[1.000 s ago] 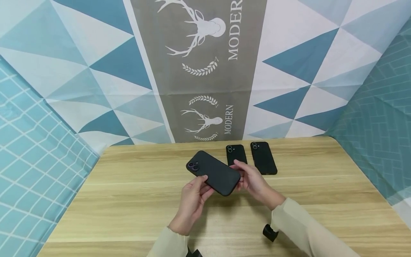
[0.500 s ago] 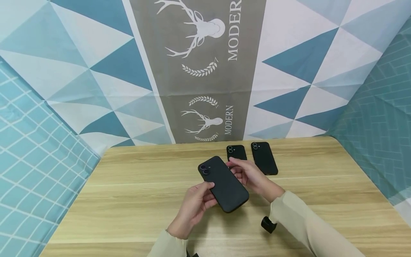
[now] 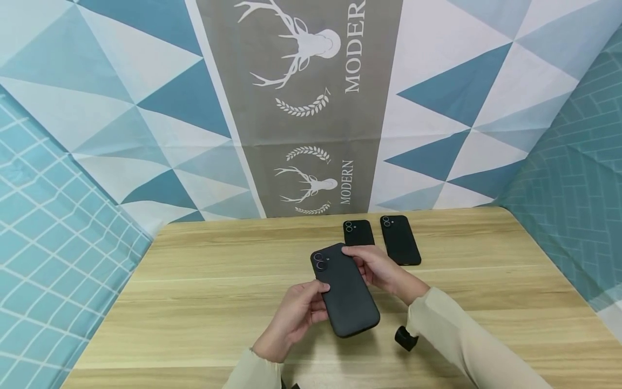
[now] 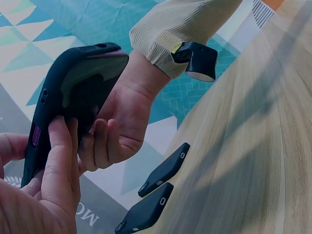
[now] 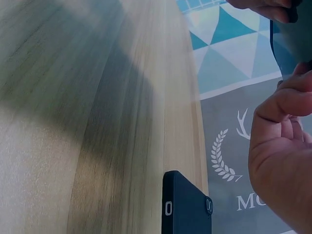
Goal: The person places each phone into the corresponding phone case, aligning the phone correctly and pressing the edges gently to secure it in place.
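A phone in a black case (image 3: 351,302) is held above the table, its back and paired camera lenses up in the head view. My left hand (image 3: 295,319) grips its left edge, thumb on the back and fingers underneath. At the upper right corner my right hand (image 3: 381,272) pinches it, thumb on top. From below, the left wrist view shows the phone's glossy dark screen (image 4: 90,87) and a purple button (image 4: 36,135) on the case's side. In the right wrist view the phone is mostly cut off by the frame's edge.
Two more black phone-shaped cases lie camera side up at the back of the wooden table (image 3: 204,302): one (image 3: 358,233) partly behind my right hand, the other (image 3: 401,241) to its right. A patterned cloth (image 3: 311,124) hangs beyond the far edge.
The phone has turned clockwise and come right and nearer to me, its camera end now pointing away. My right thumb has moved onto its upper corner; my left hand has shifted slightly right.
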The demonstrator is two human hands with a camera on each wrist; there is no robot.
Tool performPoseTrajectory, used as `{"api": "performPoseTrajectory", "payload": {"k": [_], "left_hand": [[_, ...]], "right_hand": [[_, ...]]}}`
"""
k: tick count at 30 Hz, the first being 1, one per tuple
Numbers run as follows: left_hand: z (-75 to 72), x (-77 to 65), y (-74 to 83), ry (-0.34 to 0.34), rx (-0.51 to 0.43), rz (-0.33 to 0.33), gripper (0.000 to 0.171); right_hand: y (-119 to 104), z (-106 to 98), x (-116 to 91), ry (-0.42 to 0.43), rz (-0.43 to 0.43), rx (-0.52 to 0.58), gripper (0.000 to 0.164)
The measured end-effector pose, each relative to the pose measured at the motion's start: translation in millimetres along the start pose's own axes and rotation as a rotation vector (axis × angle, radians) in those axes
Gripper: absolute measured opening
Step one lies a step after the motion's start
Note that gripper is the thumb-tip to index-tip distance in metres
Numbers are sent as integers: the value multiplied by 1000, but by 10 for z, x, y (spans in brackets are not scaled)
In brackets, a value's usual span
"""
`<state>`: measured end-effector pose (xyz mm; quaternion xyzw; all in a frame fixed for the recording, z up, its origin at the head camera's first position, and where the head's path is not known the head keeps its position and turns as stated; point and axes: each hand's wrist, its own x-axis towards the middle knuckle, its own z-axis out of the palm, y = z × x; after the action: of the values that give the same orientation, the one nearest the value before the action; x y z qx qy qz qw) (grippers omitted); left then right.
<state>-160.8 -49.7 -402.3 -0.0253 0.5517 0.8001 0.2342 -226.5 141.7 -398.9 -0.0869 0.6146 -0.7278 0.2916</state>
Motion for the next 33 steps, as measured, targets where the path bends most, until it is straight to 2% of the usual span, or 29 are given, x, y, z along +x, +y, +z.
{"api": "performPoseTrajectory", "payload": {"k": [7, 13, 21, 24, 27, 33], "left_hand": [[-25, -11, 12, -56, 12, -42, 12], [-36, -14, 34, -76, 10, -49, 13], [-119, -12, 39, -99, 9, -45, 23], [-151, -32, 45, -131, -8, -41, 26], [-181, -54, 55, -173, -18, -27, 30], [-204, -61, 64, -233, -65, 58, 26]], "right_hand": [[21, 14, 6, -7, 1, -3, 39], [18, 25, 16, -15, -48, 22, 46], [40, 15, 6, -62, -89, 146, 45], [36, 13, -15, -40, -128, 206, 44], [24, 10, -30, 22, -174, 264, 44], [6, 23, -48, 136, -210, 323, 45]]}}
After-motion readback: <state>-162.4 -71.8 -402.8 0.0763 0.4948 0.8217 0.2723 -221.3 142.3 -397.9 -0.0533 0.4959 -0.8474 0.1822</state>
